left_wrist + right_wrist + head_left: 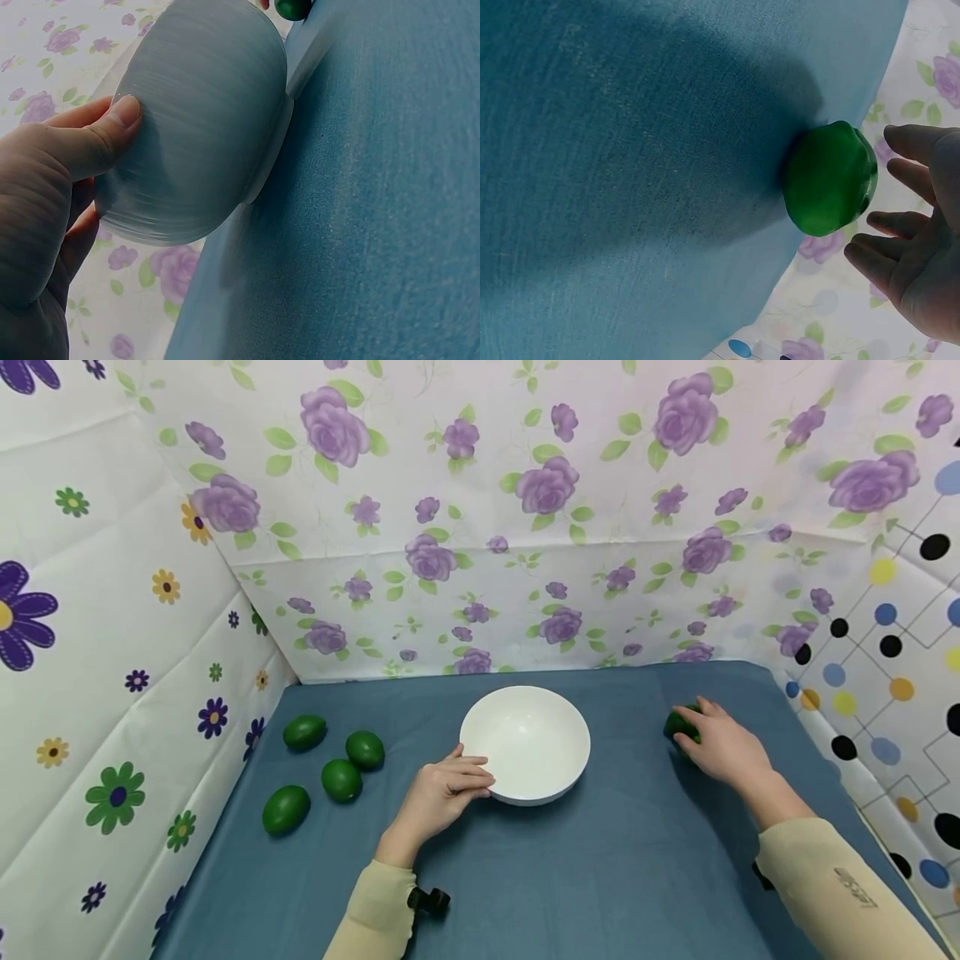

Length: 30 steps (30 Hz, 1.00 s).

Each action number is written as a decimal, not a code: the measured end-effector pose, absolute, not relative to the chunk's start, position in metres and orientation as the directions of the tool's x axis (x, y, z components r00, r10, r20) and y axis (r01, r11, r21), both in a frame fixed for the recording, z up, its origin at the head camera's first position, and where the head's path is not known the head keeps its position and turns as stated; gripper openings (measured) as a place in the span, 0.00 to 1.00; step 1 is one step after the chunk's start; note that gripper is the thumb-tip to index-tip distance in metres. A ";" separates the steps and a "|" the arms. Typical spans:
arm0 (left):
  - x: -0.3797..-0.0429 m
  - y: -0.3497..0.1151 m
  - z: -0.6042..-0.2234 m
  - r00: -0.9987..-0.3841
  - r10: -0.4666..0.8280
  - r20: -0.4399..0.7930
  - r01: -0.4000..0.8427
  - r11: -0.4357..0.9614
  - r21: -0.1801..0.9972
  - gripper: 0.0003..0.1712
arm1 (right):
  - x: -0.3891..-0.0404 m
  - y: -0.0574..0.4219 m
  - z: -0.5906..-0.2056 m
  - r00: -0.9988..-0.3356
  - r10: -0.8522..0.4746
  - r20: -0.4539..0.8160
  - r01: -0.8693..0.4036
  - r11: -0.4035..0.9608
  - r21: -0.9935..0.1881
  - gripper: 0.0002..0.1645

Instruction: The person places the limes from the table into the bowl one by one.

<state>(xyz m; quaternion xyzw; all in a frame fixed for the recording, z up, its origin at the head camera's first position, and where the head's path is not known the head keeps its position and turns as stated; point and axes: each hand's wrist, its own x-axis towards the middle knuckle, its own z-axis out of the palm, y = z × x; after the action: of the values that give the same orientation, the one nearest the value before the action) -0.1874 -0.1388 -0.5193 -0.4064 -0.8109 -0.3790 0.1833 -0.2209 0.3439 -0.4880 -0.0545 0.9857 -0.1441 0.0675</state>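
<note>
A white bowl (525, 743) stands upright on the blue cloth. My left hand (447, 789) grips its near left rim; in the left wrist view the thumb (124, 112) presses the outer wall while the other fingers are partly hidden behind the rim. Off to the right, a glossy green lime (829, 178) lies on the cloth. Over it hovers my right hand (720, 743), fingers spread and slightly bent. The right wrist view shows a gap between those fingertips and the lime.
Several more green limes (286, 810) lie loose on the left part of the blue cloth (600, 877). Flowered sheeting (465, 568) rises behind the table, and patterned sheets stand along both sides.
</note>
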 end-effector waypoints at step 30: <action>-0.187 -0.138 -0.521 -0.593 0.516 0.618 0.805 0.377 0.458 0.14 | -0.230 0.339 -0.496 -0.988 -0.097 -0.124 -0.060 0.961 -0.269 0.40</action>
<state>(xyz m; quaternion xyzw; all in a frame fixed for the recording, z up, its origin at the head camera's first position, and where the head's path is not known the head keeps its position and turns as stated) -0.1866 -0.1376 -0.5211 -0.4088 -0.8078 -0.3796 0.1904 -0.2300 0.3390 -0.4957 -0.0397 0.9879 -0.1336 0.0682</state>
